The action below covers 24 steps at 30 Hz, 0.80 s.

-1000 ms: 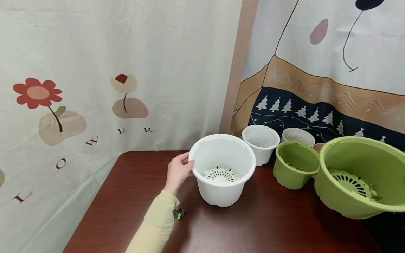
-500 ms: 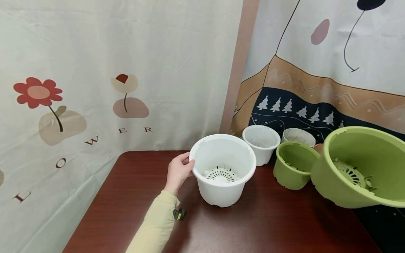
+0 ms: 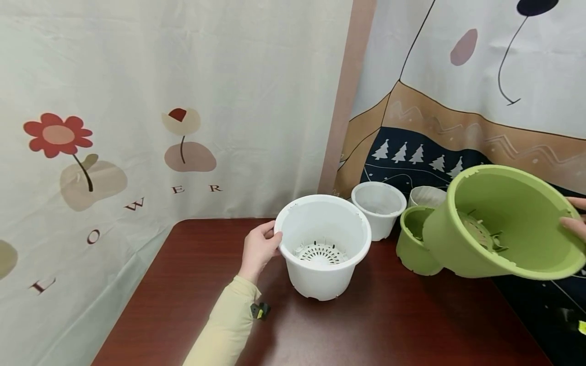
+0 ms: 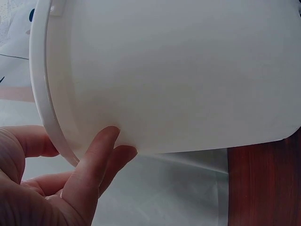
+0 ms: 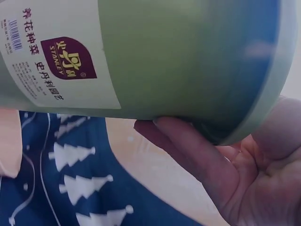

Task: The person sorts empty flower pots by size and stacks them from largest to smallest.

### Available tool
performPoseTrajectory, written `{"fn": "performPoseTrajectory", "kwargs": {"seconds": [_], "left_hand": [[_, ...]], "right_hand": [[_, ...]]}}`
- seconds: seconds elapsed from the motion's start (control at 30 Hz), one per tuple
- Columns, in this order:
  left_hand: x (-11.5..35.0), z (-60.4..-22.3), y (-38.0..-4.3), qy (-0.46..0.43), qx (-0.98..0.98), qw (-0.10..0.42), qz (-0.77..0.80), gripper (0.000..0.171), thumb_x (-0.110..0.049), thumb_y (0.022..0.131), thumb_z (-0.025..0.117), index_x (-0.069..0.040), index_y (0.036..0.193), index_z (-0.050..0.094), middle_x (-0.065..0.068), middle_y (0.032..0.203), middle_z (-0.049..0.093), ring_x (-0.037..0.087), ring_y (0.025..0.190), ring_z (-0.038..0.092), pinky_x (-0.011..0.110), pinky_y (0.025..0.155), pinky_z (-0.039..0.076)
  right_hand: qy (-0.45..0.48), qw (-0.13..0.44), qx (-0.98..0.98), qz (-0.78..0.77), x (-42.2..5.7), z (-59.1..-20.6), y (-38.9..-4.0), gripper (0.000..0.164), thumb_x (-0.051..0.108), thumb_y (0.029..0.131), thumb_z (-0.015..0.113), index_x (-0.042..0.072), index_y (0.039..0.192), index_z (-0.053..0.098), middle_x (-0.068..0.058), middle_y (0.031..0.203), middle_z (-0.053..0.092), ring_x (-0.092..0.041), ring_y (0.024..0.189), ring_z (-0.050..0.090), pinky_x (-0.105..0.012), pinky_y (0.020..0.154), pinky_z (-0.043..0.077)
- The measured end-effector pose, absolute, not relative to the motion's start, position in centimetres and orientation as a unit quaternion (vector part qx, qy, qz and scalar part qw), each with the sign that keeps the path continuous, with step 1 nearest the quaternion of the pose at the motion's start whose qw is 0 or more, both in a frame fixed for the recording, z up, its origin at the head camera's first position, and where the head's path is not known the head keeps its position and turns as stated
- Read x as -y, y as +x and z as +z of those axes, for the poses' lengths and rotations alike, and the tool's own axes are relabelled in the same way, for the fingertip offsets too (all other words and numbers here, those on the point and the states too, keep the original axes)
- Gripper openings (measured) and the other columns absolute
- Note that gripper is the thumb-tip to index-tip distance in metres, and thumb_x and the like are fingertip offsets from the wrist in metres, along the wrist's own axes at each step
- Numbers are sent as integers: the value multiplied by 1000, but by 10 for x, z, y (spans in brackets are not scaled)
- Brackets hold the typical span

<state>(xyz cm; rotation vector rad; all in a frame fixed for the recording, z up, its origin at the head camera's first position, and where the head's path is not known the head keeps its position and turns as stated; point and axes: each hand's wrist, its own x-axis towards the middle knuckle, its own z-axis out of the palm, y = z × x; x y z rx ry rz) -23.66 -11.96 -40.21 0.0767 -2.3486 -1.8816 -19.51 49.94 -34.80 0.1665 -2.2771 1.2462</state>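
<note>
A large white flower pot (image 3: 320,277) with a slotted bottom stands on the dark red table. My left hand (image 3: 259,246) pinches its rim on the left side; in the left wrist view the fingers (image 4: 96,165) lie along the outer wall under the lip. At the right, my right hand (image 3: 576,221) grips the rim of a large green flower pot (image 3: 513,213), thumb inside. That pot is tilted and held up, overlapping a smaller green pot (image 3: 414,254). In the right wrist view a printed label (image 5: 61,61) shows on the green pot's wall.
Behind the large white pot is a smaller white pot (image 3: 379,223). A whitish pot (image 3: 423,194) stands further back, partly hidden. Printed curtains (image 3: 256,101) hang behind the table (image 3: 192,290), whose right edge lies below the raised green pot.
The large green pot has risen and moved left, now covering part of the smaller green pot, and my right hand has come into the head view. My left hand and the white pot stay put.
</note>
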Motion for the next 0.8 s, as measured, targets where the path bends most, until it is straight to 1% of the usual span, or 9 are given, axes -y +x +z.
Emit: {"fn": "performPoseTrajectory", "kwargs": {"seconds": [0.1, 0.17, 0.2, 0.27, 0.3, 0.37, 0.43, 0.53, 0.8], "left_hand": [[120, -402, -236, 23, 780, 66, -623, 44, -4, 93, 62, 7, 135, 56, 27, 115, 67, 27, 84, 71, 35, 65, 62], [120, -401, -236, 23, 780, 65, -622, 44, -4, 93, 62, 7, 135, 56, 27, 115, 67, 27, 84, 71, 34, 65, 62], [119, -401, -236, 24, 780, 64, -622, 44, -4, 93, 62, 6, 135, 56, 27, 115, 67, 27, 84, 71, 34, 65, 62], [119, -401, -235, 24, 780, 65, -621, 44, -4, 93, 62, 6, 135, 57, 27, 115, 67, 27, 84, 71, 34, 64, 62], [119, -401, -235, 24, 780, 65, -622, 43, -4, 93, 62, 6, 135, 57, 27, 114, 67, 27, 84, 71, 35, 65, 62], [119, -400, -235, 25, 778, 64, -625, 43, -4, 93, 62, 6, 135, 57, 27, 115, 67, 27, 84, 71, 36, 65, 62], [119, -401, -234, 25, 776, 62, -627, 43, -4, 93, 62, 7, 135, 57, 27, 115, 66, 27, 85, 71, 38, 67, 62], [119, -401, -235, 29, 772, 60, -632, 43, -3, 93, 63, 7, 135, 56, 28, 116, 66, 27, 85, 70, 41, 69, 62], [119, -401, -235, 26, 770, 63, -634, 43, -2, 93, 63, 8, 135, 56, 29, 116, 66, 27, 85, 71, 39, 68, 62]], "right_hand": [[51, 254, 857, 444, -491, -341, -200, 48, 6, 101, 53, 33, 140, 52, 33, 71, 57, 5, 44, 55, -26, 26, 43], [61, 228, 852, 468, -482, -334, -204, 45, 8, 101, 54, 45, 128, 57, 30, 70, 60, 2, 43, 57, -28, 25, 44], [57, 212, 849, 481, -471, -327, -203, 47, 4, 101, 53, 44, 125, 58, 29, 70, 61, 2, 45, 59, -25, 28, 46], [52, 187, 852, 486, -447, -311, -199, 48, -3, 100, 51, 28, 137, 57, 28, 73, 60, 0, 48, 60, -23, 32, 49], [43, 181, 858, 478, -437, -307, -198, 49, -2, 101, 50, 32, 136, 55, 30, 73, 59, 0, 48, 60, -22, 34, 50], [20, 175, 887, 427, -415, -296, -195, 46, 2, 102, 49, 17, 146, 48, 33, 72, 54, 2, 49, 59, -21, 38, 51], [6, 171, 905, 390, -400, -288, -196, 48, 5, 103, 49, -6, 149, 37, 25, 72, 56, 1, 49, 59, -22, 40, 53], [1, 158, 920, 359, -388, -282, -199, 50, 7, 104, 48, -18, 144, 31, 10, 73, 61, -3, 50, 59, -24, 42, 53], [8, 136, 921, 365, -378, -273, -209, 57, 14, 103, 50, -15, 147, 29, -1, 86, 66, -4, 58, 61, -23, 49, 55]]}}
